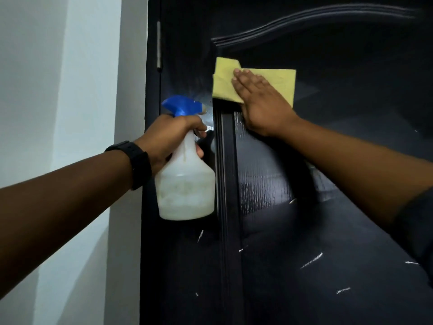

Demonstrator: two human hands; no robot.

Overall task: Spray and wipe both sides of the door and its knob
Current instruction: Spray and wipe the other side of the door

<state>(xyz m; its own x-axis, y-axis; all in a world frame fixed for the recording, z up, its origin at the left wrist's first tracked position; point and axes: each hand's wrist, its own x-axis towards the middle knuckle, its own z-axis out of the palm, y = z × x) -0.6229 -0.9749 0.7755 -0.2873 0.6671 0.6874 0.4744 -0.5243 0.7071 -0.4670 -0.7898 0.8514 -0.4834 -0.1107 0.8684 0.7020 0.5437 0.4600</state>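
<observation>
A black panelled door (pixel 328 207) fills the right of the head view. My right hand (pixel 260 102) presses a folded yellow cloth (pixel 281 83) flat against the upper panel, fingers straight and pointing up-left. My left hand (pixel 168 137) grips the neck of a white spray bottle (pixel 187 184) with a blue nozzle (pixel 182 105), finger on the trigger, nozzle pointing at the door's hinge-side stile. The bottle holds some cloudy liquid. The door knob is not in view.
A white wall (pixel 70 90) stands at the left, meeting the black door frame (pixel 153 66) with a metal hinge (pixel 159 45). Small white scratch marks (pixel 311 260) dot the lower door surface. A black watch (pixel 138 163) sits on my left wrist.
</observation>
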